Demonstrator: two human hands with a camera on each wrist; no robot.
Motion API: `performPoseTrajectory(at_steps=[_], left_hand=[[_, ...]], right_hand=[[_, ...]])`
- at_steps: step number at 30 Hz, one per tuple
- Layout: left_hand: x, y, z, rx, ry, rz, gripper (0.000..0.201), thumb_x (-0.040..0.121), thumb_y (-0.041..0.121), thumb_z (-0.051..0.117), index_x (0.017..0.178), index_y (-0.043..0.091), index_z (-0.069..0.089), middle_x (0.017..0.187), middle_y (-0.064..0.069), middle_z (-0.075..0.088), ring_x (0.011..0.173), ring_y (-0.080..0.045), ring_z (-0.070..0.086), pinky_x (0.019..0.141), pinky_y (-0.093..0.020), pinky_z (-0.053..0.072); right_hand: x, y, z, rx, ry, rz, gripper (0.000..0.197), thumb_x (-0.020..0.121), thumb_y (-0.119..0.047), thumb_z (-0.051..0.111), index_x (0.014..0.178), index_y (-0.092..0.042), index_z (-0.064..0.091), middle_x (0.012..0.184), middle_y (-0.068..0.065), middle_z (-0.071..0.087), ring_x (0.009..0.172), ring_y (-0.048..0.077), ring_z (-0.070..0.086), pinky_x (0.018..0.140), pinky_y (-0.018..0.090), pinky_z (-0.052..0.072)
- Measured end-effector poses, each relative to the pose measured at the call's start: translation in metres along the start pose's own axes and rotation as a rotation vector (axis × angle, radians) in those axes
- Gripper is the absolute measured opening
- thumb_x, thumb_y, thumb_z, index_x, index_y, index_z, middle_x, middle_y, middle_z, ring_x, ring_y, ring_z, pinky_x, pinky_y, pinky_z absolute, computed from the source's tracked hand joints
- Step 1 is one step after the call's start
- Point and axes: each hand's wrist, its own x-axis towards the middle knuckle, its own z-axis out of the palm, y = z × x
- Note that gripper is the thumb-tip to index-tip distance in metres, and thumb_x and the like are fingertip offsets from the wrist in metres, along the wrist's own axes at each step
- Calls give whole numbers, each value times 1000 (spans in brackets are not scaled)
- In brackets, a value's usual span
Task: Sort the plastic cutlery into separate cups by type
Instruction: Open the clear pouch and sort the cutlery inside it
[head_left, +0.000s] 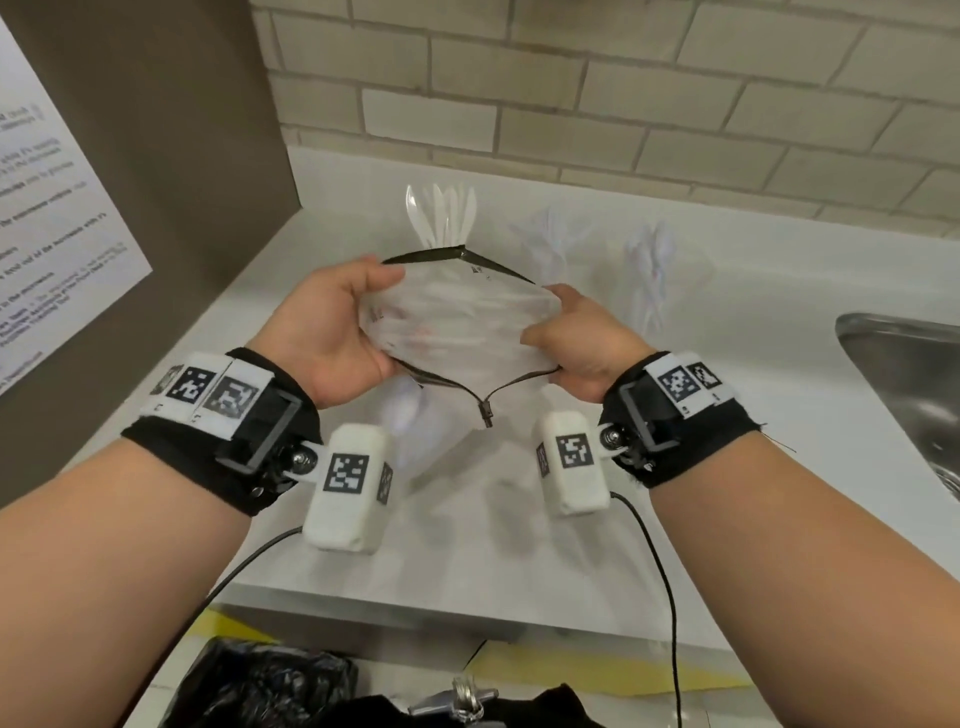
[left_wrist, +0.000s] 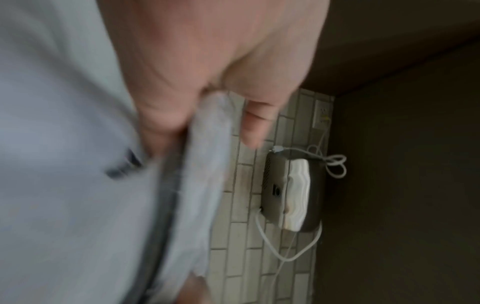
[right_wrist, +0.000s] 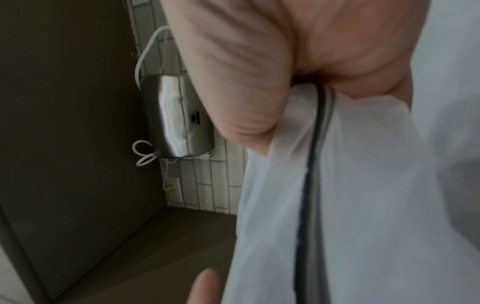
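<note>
A clear plastic pouch (head_left: 457, 317) with a black zipper hangs above the white counter (head_left: 519, 519), held between both hands. My left hand (head_left: 332, 322) grips its left end and my right hand (head_left: 582, 338) pinches its right end. Faint white cutlery shows through the plastic. The zipper pull (head_left: 487, 410) dangles on the near side. Behind the pouch stand three clear cups with white cutlery: one (head_left: 441, 218) at the back centre, one (head_left: 550, 239) to its right, one (head_left: 649, 270) further right. Both wrist views are blurred, showing the pouch (left_wrist: 78, 164) (right_wrist: 363, 205) against each palm.
A steel sink (head_left: 904, 364) is sunk into the counter at the right. A brown panel with a printed sheet (head_left: 52, 208) closes off the left. A tiled wall (head_left: 623, 104) runs behind. A black bin bag (head_left: 260, 686) sits below the counter's front edge. A blurred translucent shape (head_left: 405, 410) lies under the pouch.
</note>
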Motion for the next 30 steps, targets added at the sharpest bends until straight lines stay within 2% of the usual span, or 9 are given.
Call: performPoseTrajectory(at_steps=[3,5,8,11,14,19,22,25,30], left_hand=[[-7,-8,-2,155,-189,118,42,84,-11,40,85,26,61,96,-4,68,86,-24,68,67,-39,57],[-4,-11,-8,427,-114,149,43,87,-13,41,73,19,66,76,-1,67,67,-16,63,57,-27,54],[8,-14,-16,957,115,171,44,87,-10,50,110,22,69,96,1,62,73,-9,55,57,-18,46],[16,-21,-22,1137,145,157,88,72,4,70,148,24,30,120,1,59,103,-15,58,82,-26,51],[16,-29,-22,1150,41,178,112,54,20,75,149,35,18,118,-2,61,105,-21,63,92,-41,54],[15,-37,-21,1113,40,284,84,77,-1,67,147,28,32,129,6,55,91,-12,61,80,-23,47],[18,-31,-25,1383,228,276,67,74,9,65,136,30,51,131,-3,52,103,-26,60,87,-27,48],[17,-25,-25,1610,230,122,89,61,25,75,140,25,33,124,-9,45,96,-25,57,80,-33,54],[16,-20,-18,1638,289,251,90,64,34,83,140,26,36,133,-8,32,105,-19,48,90,-23,39]], right_hand=[[5,3,-1,-52,53,-10,63,83,16,47,134,-20,42,112,13,59,89,30,63,79,50,55],[5,3,-4,25,-25,-34,66,83,17,44,132,-28,46,114,12,60,89,29,64,77,49,56],[0,2,-7,263,-243,-119,69,81,25,34,110,-30,66,103,6,70,89,25,68,76,39,59],[-3,6,-7,104,-240,-176,57,82,22,42,74,-22,77,82,-3,73,81,25,61,72,31,54],[-2,12,-5,-321,-183,-248,56,79,14,57,109,-30,71,119,-3,66,103,17,61,89,31,52],[4,23,0,-745,-144,-263,104,73,7,55,148,-49,10,141,2,39,115,21,54,88,34,57],[5,28,-1,-633,-94,-270,89,76,15,48,146,-38,33,146,4,38,134,21,40,93,27,53],[5,29,3,-662,-91,-275,74,75,17,40,121,-36,64,126,0,40,128,20,42,66,4,44],[-5,23,10,-784,-159,-263,74,73,7,61,137,-29,49,114,-1,39,113,15,52,62,3,42]])
